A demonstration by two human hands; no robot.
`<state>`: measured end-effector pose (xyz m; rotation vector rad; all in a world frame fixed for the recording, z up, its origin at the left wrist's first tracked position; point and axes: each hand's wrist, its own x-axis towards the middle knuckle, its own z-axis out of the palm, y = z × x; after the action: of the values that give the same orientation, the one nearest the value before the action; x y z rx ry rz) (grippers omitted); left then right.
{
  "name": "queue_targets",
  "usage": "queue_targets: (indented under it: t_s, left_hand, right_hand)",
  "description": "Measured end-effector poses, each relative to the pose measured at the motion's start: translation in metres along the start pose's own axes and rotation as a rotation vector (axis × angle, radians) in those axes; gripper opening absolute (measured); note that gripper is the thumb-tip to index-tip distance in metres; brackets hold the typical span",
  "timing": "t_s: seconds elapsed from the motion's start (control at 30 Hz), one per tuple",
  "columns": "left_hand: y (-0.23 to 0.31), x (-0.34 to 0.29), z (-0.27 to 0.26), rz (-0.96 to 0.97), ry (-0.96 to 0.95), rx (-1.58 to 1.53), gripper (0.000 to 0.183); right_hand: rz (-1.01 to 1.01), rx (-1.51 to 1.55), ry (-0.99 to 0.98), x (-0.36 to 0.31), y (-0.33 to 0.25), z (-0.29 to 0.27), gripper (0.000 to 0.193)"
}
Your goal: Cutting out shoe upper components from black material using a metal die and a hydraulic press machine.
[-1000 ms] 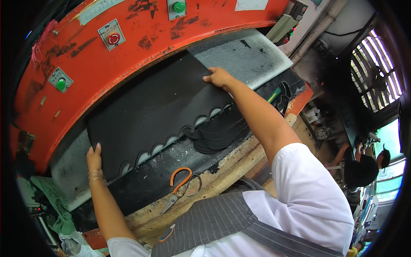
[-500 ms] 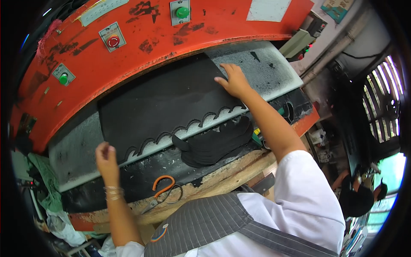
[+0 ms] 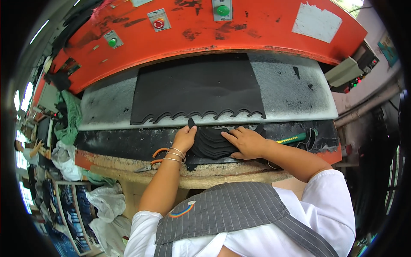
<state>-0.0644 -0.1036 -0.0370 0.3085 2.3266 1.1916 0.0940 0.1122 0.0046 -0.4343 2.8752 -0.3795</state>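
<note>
A stack of curved black cut pieces (image 3: 210,143) lies on the dark front ledge. My left hand (image 3: 185,139) closes on its left end, the thumb against an upturned tip. Over the stack's right part lies my right hand (image 3: 248,143), its fingers spread and pointing left. Behind both hands a large black sheet (image 3: 197,88) rests flat on the pale cutting board (image 3: 291,90); its near edge is scalloped. Scissors with orange handles (image 3: 159,156) lie on the ledge by my left wrist.
The red machine front (image 3: 265,34) rises behind the board, with green buttons (image 3: 222,10) and a red button (image 3: 159,23). A green-and-yellow cutter (image 3: 293,138) lies right of my right hand. White sacks (image 3: 107,203) stand at lower left. Another person is at far left.
Both hands have come off the area of the large sheet and moved down to the stack of cut pieces. The view has turned, and the sheet stays on the board.
</note>
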Motion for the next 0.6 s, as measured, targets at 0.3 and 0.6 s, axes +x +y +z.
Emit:
queue_targets:
  t_s: [0.3,0.6]
  left_hand:
    - [-0.016,-0.036,0.012,-0.197,0.012,-0.746,0.017]
    - [-0.007,-0.062,0.014,0.016,-0.028,-0.842,0.035]
  right_hand:
    - [-0.033,0.278,0.163,-0.003,0.014,-0.007,0.050]
    - [-0.057,0.346,0.505,0.008,-0.002,-0.016,0.045]
